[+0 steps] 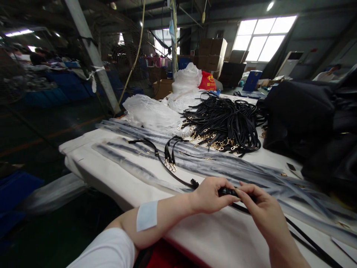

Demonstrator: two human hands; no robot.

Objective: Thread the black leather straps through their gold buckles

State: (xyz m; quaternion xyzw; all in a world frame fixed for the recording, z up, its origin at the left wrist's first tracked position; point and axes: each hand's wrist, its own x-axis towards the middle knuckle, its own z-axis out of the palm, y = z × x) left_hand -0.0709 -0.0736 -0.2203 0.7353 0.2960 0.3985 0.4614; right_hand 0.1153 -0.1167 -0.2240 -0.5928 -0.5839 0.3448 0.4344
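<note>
My left hand (213, 195) pinches a black strap (178, 181) near the front of the white table. My right hand (258, 201) closes on the same strap, its fingertips touching those of the left. Between them shows a short thick black section, partly hidden by the fingers. To the left the strap curves away across the table; to the right it runs under my right hand toward the lower right corner. Just beyond my hands lie several shorter black straps with gold clasps (170, 163) and long strips in clear plastic sleeves (220, 175).
A heap of black straps with gold clasps (225, 119) covers the back of the white table (117, 178). Clear plastic bags (156, 111) sit left of it, black material (304, 111) right. A slanted metal post (95, 56) rises behind the table's left end.
</note>
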